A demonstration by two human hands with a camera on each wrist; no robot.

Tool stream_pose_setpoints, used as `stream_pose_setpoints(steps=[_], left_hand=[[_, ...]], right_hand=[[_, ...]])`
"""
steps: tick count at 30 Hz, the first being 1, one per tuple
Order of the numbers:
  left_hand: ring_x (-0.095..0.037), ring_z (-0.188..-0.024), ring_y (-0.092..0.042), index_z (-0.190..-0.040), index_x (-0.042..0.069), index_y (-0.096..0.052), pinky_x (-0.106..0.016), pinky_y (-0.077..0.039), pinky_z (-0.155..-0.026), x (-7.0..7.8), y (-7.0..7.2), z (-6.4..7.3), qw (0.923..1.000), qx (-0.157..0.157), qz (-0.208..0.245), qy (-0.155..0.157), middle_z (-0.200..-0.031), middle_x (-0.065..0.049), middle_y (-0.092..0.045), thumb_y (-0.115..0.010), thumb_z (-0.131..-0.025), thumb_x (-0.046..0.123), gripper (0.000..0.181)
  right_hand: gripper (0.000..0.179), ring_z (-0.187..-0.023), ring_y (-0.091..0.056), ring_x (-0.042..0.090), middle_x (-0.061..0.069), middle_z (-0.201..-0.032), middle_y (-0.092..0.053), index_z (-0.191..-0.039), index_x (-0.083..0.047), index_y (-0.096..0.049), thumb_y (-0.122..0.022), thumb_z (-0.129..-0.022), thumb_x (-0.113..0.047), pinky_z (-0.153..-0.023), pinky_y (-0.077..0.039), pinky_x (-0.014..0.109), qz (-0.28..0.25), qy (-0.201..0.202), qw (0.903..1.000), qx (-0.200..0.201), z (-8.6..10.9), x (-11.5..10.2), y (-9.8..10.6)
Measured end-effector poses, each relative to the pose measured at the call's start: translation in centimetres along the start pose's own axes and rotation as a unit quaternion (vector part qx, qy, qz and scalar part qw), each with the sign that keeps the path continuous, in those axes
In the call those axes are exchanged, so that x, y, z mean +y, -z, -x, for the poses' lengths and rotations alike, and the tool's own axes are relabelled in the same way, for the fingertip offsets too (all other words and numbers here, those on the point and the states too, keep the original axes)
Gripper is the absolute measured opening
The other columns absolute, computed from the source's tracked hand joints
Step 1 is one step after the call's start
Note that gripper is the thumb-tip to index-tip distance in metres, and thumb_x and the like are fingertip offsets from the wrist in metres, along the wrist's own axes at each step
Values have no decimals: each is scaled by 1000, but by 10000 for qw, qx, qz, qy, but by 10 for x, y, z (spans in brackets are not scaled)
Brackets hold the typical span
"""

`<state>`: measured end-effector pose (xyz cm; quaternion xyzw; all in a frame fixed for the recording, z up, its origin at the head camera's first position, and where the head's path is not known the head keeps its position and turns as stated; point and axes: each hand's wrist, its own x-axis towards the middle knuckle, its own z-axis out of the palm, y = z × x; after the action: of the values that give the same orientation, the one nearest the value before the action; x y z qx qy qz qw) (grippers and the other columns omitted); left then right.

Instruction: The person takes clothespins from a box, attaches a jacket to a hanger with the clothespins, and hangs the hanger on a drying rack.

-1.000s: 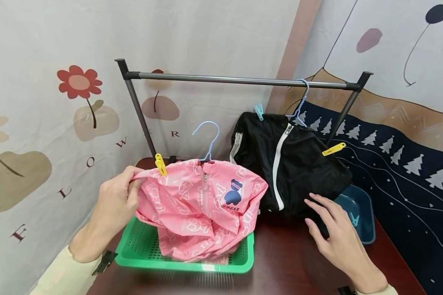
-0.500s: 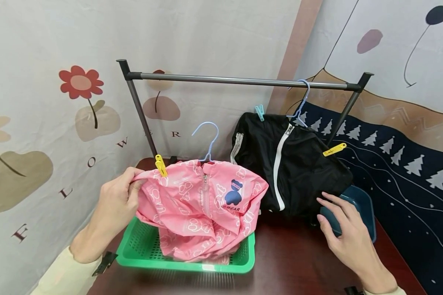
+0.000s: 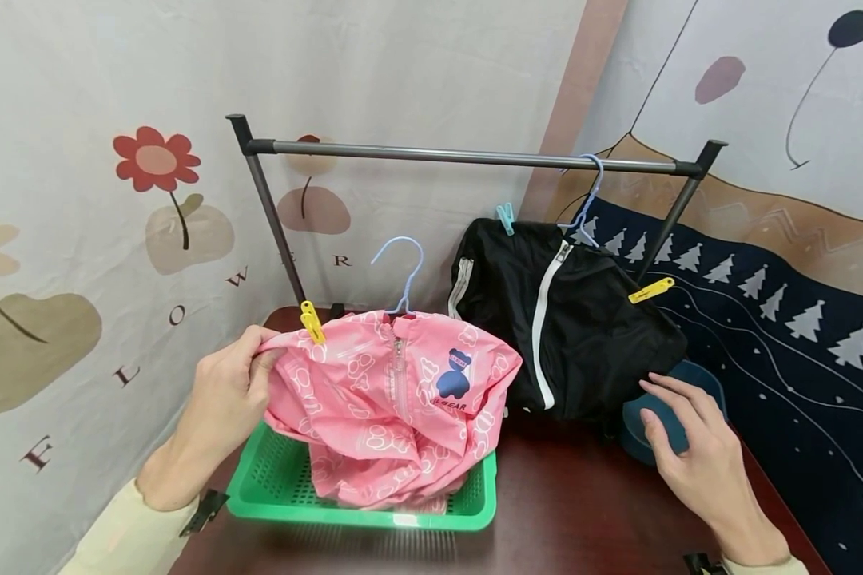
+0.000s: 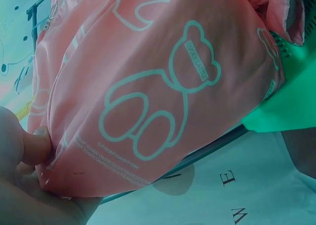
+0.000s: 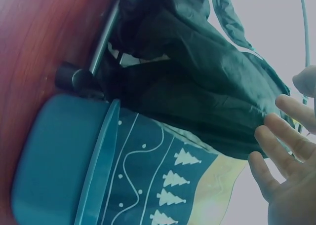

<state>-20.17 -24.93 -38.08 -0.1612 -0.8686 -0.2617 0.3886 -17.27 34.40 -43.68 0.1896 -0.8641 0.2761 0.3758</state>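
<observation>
My left hand pinches the left shoulder edge of a pink children's jacket with a bear print. The jacket is on a light-blue hanger whose hook stands free in the air. A yellow clothespin clips the same shoulder. In the left wrist view the thumb presses on the pink cloth. My right hand, fingers spread and holding nothing, is over the blue bin, close to the lower edge of a black jacket.
The black jacket hangs by a blue hanger from the metal rail. It bears a light-blue clothespin and a yellow clothespin. Below the pink jacket stands a green basket on the dark red table.
My right hand has moved right, from the black jacket's lower edge to over the blue bin, which has shifted slightly left. My left hand keeps its pinch on the pink jacket.
</observation>
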Motion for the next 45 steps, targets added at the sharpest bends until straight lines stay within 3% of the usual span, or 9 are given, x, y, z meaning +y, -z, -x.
stream_pose_setpoints(steps=[14,28,36,43,45], left_hand=[[-10,-69,-51,-112,5,-75,-16,-41,-62,-5,-1,2,10000,53,9,24,-80,-4,-71,-88,-99,-1,19],[-11,-69,-52,-111,6,-76,-17,-41,-62,-4,0,2,10000,70,-4,-5,-79,-3,-70,-88,-99,-2,19],[-11,-69,-52,-112,5,-75,-17,-42,-63,-4,0,3,10000,25,-6,-2,-80,-3,-71,-88,-99,-2,19],[-12,-69,-53,-113,5,-75,-17,-42,-64,-5,0,3,10000,14,-11,-3,-81,-4,-72,-87,-99,-2,19],[-13,-70,-54,-113,6,-76,-17,-42,-64,-5,0,3,10000,13,-28,4,-81,-4,-72,-87,-99,-1,19]], right_hand=[[39,-151,-51,-12,27,-144,-73,-144,0,-79,-77,-104,-3,-128,-35,7,15,-54,9996,259,4,16,7],[39,-143,-49,-21,29,-136,-73,-137,3,-81,-80,-98,4,-122,-33,1,154,-104,9985,513,6,35,10],[38,-142,-49,-22,5,-139,-72,-134,5,-81,-80,-97,6,-122,-32,1,209,-116,9986,464,5,47,12],[34,-137,-43,-26,27,-134,-73,-133,6,-79,-81,-99,5,-117,-27,-5,404,-281,9985,220,4,55,14],[32,-132,-50,-19,28,-133,-73,-133,5,-79,-81,-101,3,-114,-25,-5,527,-379,9978,132,4,58,15]])
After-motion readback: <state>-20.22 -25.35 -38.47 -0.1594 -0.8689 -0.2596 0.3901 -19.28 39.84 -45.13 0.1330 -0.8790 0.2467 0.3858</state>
